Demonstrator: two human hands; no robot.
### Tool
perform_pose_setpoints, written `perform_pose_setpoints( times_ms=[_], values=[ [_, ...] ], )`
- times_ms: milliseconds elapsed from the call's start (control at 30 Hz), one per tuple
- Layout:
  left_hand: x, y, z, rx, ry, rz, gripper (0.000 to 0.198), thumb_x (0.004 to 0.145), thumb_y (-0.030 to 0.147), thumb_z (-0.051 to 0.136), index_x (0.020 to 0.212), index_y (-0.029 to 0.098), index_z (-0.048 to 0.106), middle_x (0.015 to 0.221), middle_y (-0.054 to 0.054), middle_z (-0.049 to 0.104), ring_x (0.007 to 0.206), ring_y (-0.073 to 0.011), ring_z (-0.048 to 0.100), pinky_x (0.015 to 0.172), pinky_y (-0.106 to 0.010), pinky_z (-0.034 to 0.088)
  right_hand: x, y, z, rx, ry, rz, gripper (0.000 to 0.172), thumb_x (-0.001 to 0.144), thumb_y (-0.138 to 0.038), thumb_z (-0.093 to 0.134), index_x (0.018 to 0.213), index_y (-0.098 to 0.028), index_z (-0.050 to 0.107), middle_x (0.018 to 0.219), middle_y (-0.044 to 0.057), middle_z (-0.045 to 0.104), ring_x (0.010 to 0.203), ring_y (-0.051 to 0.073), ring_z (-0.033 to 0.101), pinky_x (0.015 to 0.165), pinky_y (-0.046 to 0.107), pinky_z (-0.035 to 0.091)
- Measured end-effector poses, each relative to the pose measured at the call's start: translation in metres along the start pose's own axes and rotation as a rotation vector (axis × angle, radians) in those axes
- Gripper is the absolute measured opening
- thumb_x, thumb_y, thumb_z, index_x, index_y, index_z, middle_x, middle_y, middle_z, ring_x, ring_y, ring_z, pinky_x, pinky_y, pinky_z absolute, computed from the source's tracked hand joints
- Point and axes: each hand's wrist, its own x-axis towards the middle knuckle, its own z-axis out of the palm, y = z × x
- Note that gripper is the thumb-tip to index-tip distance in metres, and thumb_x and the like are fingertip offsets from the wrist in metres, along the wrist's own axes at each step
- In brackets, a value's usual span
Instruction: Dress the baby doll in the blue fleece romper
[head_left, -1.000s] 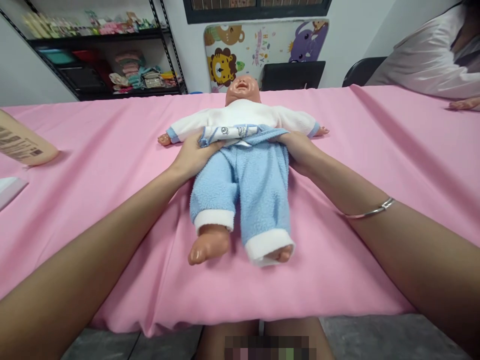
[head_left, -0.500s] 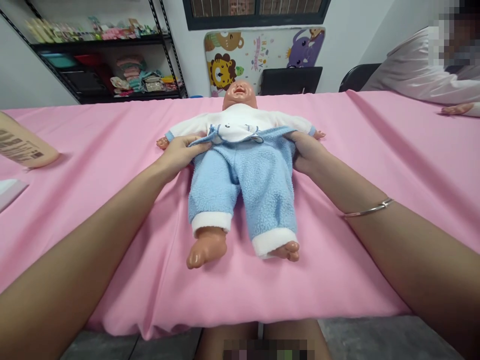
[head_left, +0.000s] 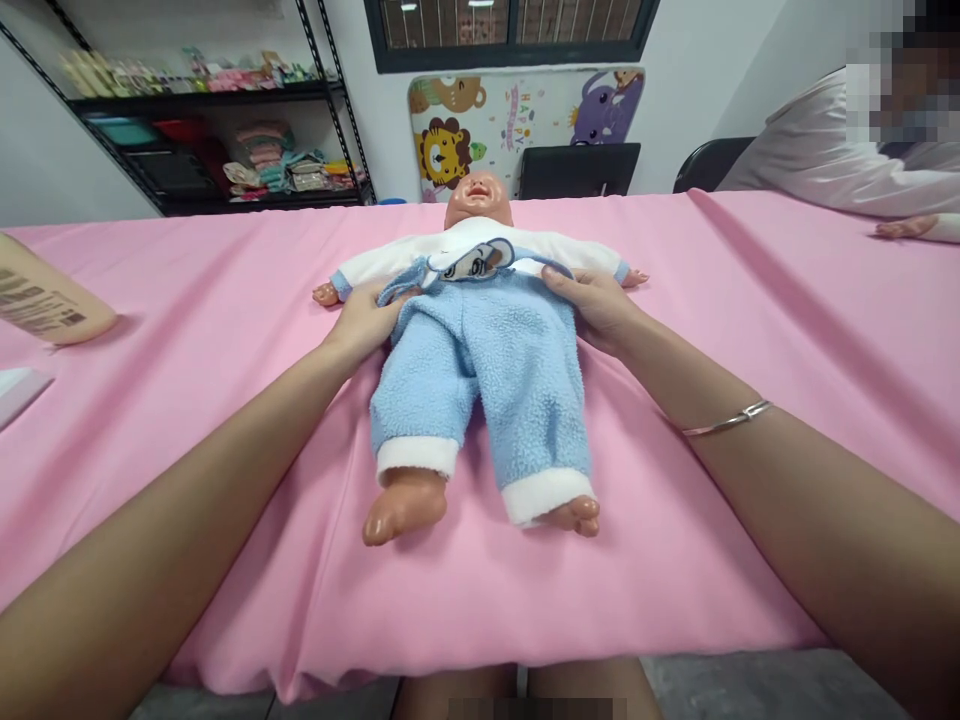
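Head camera view: I am looking down the length of a pink cloth (head_left: 787,330) from afar; a vinyl baby doll (head_left: 478,200) lies on its back at the centre, its head at 12 o'clock and its feet towards 6 o'clock. Its arms are through the sleeves of a white top (head_left: 555,248) with blue cuffs; a printed flap (head_left: 472,262) with blue trim sits bunched over the chest. Both legs are inside the blue fleece trousers (head_left: 480,380), with white cuffs at the ankles and both feet showing past them; the waistband has reached the doll's middle, and it sits rumpled, not smoothed flat.

The left hand (head_left: 364,325) comes in from 7 o'clock and lies on the doll's hip; its fingers press into the fleece, half curled, and I cannot tell whether they grip. The right hand (head_left: 592,310) comes in from 4 o'clock, wearing a thin metal bangle (head_left: 726,420) on the wrist; its fingers close over the waistband edge, pinching the cloth.

A beige tube (head_left: 41,295) lies at 9 o'clock; a co-worker's white sleeve (head_left: 825,170) and resting hand (head_left: 906,228) sit well apart at 2 o'clock. A black shelf unit (head_left: 202,100) with folded goods stands beyond the cloth at 11 o'clock; a cartoon animal mat (head_left: 525,130) leans at 12 o'clock.
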Motion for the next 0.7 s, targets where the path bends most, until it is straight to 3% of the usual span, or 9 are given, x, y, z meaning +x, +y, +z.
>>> perform_pose_setpoints(
  times_ms=[133,300,533,700],
  values=[
    [0.000,0.004,0.003,0.057,-0.039,0.113,0.013,0.077,0.028,0.066,0.082,0.016,0.064,0.082,-0.002,0.064,0.086,-0.0202,0.060,0.085,-0.030,0.050,-0.004,-0.014,0.002,-0.327,-0.027,-0.040,0.028,0.065,-0.033,0.084,0.077,-0.016,0.066,0.073,0.005,0.059,0.074,0.018,0.055,0.064,0.029,0.050],
    [0.005,0.001,0.009,0.195,-0.075,0.157,0.013,0.080,0.024,0.059,0.091,0.017,0.058,0.094,-0.004,0.065,0.099,-0.0232,0.058,0.096,-0.036,0.047,0.008,-0.015,0.013,-0.148,0.142,-0.178,0.018,0.076,-0.031,0.070,0.081,-0.020,0.058,0.079,0.000,0.057,0.082,0.015,0.055,0.076,0.027,0.050],
    [0.012,-0.009,0.011,0.184,-0.039,0.156,0.013,0.080,0.027,0.061,0.089,0.017,0.056,0.097,-0.005,0.065,0.101,-0.0241,0.058,0.097,-0.035,0.045,0.013,0.002,0.017,-0.248,0.184,-0.136,0.015,0.077,-0.019,0.064,0.074,-0.019,0.049,0.075,0.001,0.049,0.078,0.017,0.051,0.085,0.034,0.046],
    [0.011,-0.005,0.012,0.191,-0.075,0.204,0.017,0.083,0.027,0.060,0.095,0.016,0.058,0.102,-0.007,0.065,0.105,-0.0243,0.057,0.100,-0.036,0.042,0.014,0.001,0.014,-0.303,0.117,-0.147,0.016,0.077,-0.032,0.066,0.079,-0.019,0.056,0.081,0.005,0.056,0.088,0.022,0.053,0.086,0.036,0.048]
  ],
)
